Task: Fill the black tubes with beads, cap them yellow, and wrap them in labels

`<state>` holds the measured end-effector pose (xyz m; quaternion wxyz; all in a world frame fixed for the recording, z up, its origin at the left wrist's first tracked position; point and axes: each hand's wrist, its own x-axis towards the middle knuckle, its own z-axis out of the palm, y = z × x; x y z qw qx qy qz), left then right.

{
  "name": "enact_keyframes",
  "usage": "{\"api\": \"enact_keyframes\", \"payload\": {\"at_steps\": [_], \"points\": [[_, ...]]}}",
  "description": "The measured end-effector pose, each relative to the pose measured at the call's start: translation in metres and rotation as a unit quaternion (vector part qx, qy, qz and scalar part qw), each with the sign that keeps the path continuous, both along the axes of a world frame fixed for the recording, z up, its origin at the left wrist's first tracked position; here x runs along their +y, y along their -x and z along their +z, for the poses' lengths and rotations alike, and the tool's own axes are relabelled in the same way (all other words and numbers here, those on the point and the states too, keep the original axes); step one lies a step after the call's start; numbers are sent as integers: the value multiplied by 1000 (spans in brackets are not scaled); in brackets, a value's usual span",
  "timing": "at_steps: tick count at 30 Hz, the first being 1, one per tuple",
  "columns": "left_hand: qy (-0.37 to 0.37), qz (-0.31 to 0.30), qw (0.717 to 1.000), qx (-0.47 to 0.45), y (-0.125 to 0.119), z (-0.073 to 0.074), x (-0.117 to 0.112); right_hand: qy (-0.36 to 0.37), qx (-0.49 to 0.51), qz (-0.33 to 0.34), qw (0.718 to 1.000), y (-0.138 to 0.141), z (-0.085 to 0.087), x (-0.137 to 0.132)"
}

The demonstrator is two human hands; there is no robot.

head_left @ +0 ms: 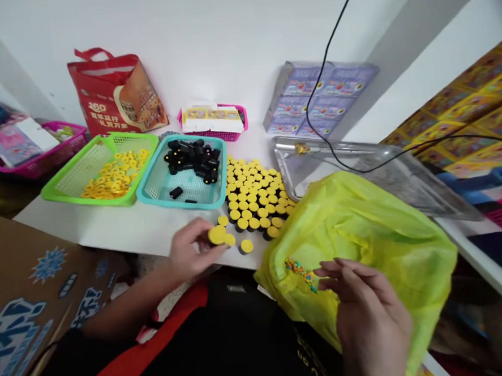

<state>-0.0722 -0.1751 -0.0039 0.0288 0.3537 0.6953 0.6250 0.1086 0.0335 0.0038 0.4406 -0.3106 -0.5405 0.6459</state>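
My left hand [193, 249] is closed around a small black cylinder with a yellow top [217, 235], held just above the table's front edge. Beside it on the table stand a few more of these cylinders, among them one yellow-topped cylinder [246, 246] apart from the rest. Behind them is a dense group of yellow-topped black cylinders [255, 196]. Over a yellow-green plastic bag [389, 225], my right hand [363, 294] has its fingers loosely stretched out, with nothing visible in them. Small multicoloured beads [299, 273] lie in the bag, near those fingertips.
A green basket [64, 191] holds yellow ring-like pieces; the blue basket [162, 202] holds black cylinders. Behind are a red bag [113, 100], a pink basket [231, 136] and purple packaged boxes [317, 99]. A black cable [325, 53] hangs across a metal tray [382, 188]. Cardboard boxes [41, 303] stand at left.
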Motion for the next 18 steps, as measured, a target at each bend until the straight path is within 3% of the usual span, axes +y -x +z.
{"api": "enact_keyframes", "payload": {"at_steps": [4,7,11,18], "points": [[65,155,986,-18,34,-26,-41,44,-11,-3,999,8,-9,2],[144,200,969,18,49,-52,-55,46,-22,14,999,14,-14,-2],[211,198,956,54,56,-72,-55,33,-22,18,999,18,-14,-6],[207,125,970,27,62,-76,-47,33,-23,20,999,15,-18,-5]]}}
